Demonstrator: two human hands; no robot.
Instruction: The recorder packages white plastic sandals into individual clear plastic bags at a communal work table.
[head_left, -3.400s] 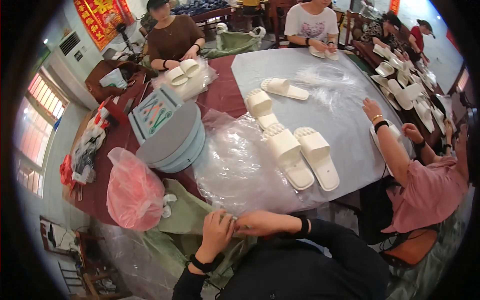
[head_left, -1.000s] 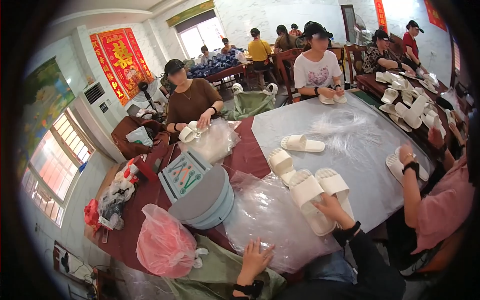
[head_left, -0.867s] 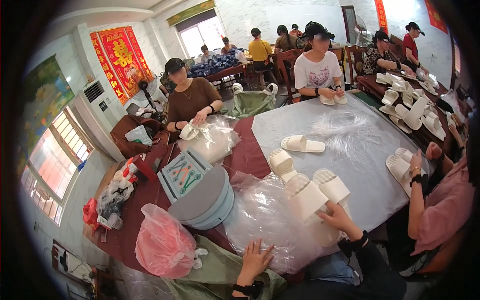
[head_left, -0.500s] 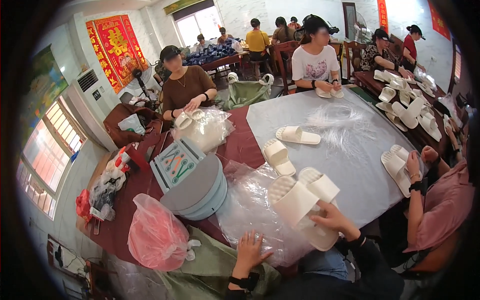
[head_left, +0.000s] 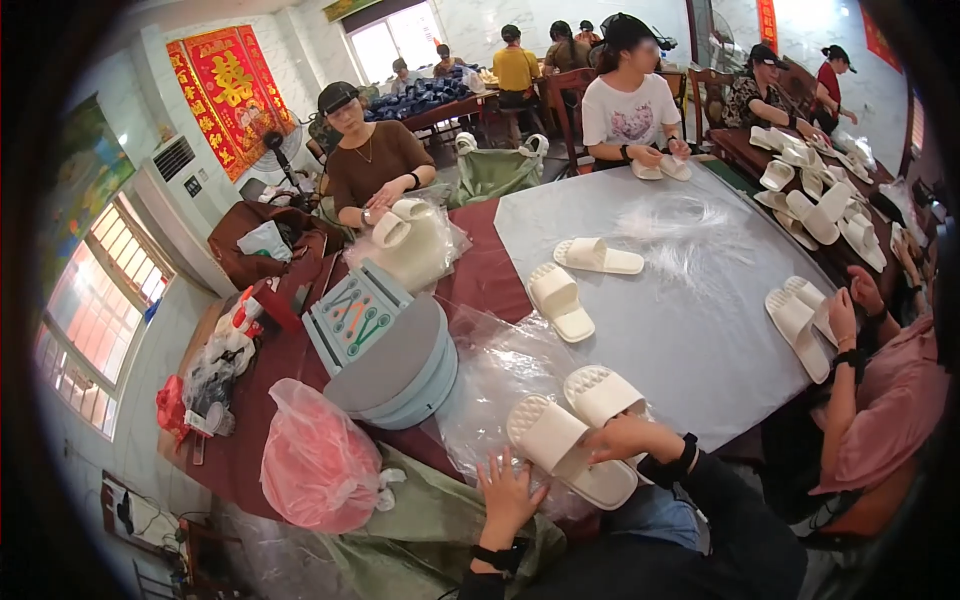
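At the far left of the table (head_left: pixel 700 330) a red bag (head_left: pixel 318 468) sits tied shut, and behind it a grey round case (head_left: pixel 400 365) with a green card (head_left: pixel 352 315) leaning on its top. Just right of these spreads a clear plastic sheet (head_left: pixel 505 375), crumpled, and below it green cloth (head_left: pixel 420 520) hangs at the table's near edge.

The left hand (head_left: pixel 507 497) lies flat with fingers spread, its tips on the near edge of the sheet and close against the nearer slipper (head_left: pixel 560 445); its grip is wide open and holds nothing. That slipper is sole-up, its long axis running from upper left down to lower right, so it lies up and to the right of the left hand.

The right hand (head_left: pixel 625 437) is the one with a hold: its fingers curl over the pair, closed on the second slipper (head_left: pixel 603 393), which lies beside the first, touching it and angled the same way. Both rest on the sheet.

Farther right, two more white slippers (head_left: pixel 560 300) lie apart on bare grey table, and a co-worker's hands (head_left: pixel 845 300) hold another pair at the right edge.
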